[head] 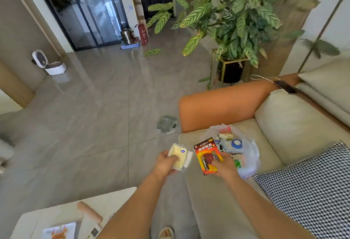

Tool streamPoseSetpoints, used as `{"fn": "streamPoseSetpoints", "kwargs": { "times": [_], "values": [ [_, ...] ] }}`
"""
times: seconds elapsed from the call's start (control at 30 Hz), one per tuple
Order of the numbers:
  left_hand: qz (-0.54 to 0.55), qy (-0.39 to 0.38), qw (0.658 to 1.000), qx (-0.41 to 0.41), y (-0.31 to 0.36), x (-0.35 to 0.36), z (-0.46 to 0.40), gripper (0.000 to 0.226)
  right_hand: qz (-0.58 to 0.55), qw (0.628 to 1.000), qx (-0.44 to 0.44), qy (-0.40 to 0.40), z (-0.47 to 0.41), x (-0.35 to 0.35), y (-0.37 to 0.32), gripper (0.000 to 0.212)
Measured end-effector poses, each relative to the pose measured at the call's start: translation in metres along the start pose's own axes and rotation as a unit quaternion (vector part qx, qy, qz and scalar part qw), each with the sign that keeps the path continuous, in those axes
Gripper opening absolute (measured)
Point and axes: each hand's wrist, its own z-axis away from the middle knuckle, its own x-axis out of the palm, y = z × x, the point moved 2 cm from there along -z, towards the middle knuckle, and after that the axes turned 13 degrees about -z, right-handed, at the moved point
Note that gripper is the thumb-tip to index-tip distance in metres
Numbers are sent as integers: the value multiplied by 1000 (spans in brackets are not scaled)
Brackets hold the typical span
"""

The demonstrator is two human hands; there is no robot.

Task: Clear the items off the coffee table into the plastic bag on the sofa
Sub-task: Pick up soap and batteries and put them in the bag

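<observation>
My left hand (166, 164) grips a pale yellow tissue pack (180, 155) just left of the sofa's front edge. My right hand (224, 165) holds an orange-red battery pack (206, 155) above the sofa seat, right beside the clear plastic bag (248, 155). The bag lies open on the cream sofa (284, 125) and holds several small items, among them a roll of blue tape (236, 143). The white coffee table (62, 212) shows at bottom left with a wooden rolling pin (89, 212), a printed packet (60, 231) and a remote (95, 230) on it.
A checked cushion (310, 189) lies right of the bag. The orange armrest (223, 104) carries a phone (286, 86) with a cable. A large potted plant (233, 30) stands behind it. A small grey object (167, 124) and a white bin (55, 67) sit on the tiled floor.
</observation>
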Motion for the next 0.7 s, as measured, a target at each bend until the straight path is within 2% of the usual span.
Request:
{"fn": "streamPoseSetpoints", "kwargs": {
  "times": [0.13, 0.23, 0.37, 0.47, 0.6, 0.7],
  "values": [
    [-56, -62, 996, 25, 21, 18, -32, 24, -18, 998, -9, 62, -20, -25, 5, 39],
    [-85, -101, 990, 43, 42, 23, -54, 12, -22, 994, 21, 107, -44, -38, 14, 26],
    [-113, -137, 982, 66, 66, 22, -90, 9, -43, 975, 54, 211, -40, -39, -3, 15],
    [-139, -147, 977, 63, 73, 28, -113, 9, -78, 951, 76, 288, -25, -41, -6, 23],
    [-154, -197, 967, 48, 75, 51, -134, 17, -72, 938, 119, 316, -18, -47, 0, 24],
    [-167, -216, 961, 36, 78, 72, -147, 19, -72, 932, 146, 324, -31, -55, 4, 32]
  ]
}}
